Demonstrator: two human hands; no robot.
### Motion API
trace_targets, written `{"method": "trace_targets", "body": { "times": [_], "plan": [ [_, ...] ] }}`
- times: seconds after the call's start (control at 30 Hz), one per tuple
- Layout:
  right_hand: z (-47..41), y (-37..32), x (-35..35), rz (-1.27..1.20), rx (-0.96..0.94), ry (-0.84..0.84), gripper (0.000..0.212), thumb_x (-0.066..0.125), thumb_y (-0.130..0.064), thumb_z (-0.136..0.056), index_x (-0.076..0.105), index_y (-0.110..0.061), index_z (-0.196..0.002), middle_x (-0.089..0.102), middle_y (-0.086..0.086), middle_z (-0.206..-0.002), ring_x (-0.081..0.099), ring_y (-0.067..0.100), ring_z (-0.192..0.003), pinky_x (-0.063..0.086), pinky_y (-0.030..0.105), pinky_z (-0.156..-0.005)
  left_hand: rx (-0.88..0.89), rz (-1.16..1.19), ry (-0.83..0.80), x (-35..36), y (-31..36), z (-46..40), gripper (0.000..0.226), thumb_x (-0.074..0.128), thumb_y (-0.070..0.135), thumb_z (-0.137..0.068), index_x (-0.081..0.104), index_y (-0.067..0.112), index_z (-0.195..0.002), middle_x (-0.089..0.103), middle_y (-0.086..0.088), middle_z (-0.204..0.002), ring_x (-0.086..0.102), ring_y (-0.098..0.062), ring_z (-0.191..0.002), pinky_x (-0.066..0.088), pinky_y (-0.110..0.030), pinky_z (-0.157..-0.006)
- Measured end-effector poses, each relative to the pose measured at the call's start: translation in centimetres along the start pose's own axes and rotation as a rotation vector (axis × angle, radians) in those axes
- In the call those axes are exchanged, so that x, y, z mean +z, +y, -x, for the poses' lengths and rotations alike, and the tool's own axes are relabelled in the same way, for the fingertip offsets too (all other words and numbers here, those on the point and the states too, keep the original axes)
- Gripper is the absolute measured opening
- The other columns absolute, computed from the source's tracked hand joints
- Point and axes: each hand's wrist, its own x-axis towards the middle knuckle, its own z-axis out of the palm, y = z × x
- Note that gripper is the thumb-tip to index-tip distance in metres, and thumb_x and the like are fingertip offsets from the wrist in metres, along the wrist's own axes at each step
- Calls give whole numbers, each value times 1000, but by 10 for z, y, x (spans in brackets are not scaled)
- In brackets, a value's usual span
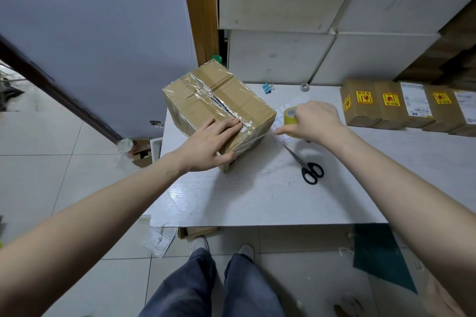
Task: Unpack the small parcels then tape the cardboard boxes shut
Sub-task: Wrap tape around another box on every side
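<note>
Brown cardboard box (219, 108), flaps closed, sits tilted on the left back part of the white wood-grain table (257, 201). A strip of clear shiny tape (219, 103) runs along the top centre seam and over the near edge. Tape surface wrinkled.

Left hand (208, 147): fingers straight, laid flat on the near end of the tape strip, thumb down the box's near side. Pressing, not gripping.

Right hand (313, 121): curled round a yellowish roll of packing tape (289, 117), just right of the box. A clear length seems to run from roll to box corner; cannot tell for certain.

Judged step: taping phase, seam strip laid, roll not yet parted from box. Next move likely calls for severing the tape, keeping the left-hand pressure so the end does not lift. Black-handled scissors (307, 165) lie near, right of the box.

Further out: sheet of white blank labels (280, 110) under the roll; blue binder clip (267, 87) at table back; row of small brown parcels with yellow-red stickers (409, 108) far right.
</note>
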Motion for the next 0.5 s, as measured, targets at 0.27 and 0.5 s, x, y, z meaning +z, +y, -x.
{"method": "trace_targets", "body": {
  "times": [0.27, 0.5],
  "plan": [
    [6, -6, -5, -149, 5, -189, 28, 44, -40, -84, 46, -22, -63, 59, -5, -56, 54, 16, -58, 30, 27, -58, -240, 172, 224, 12, 16, -4, 59, 60, 50, -87, 48, 14, -132, 52, -4, -117, 47, -23, -105, 35, -32, -96],
    [1, 2, -10, -179, -45, -348, 29, 48, -41, -93, 43, -24, -70, 60, 1, -77, 56, 21, -71, 51, 31, -79, -246, 173, 260, 15, 14, -6, 73, 47, 65, -84, 49, 13, -135, 51, -4, -108, 41, -20, -93, 30, -27, -87]
  ]
}}
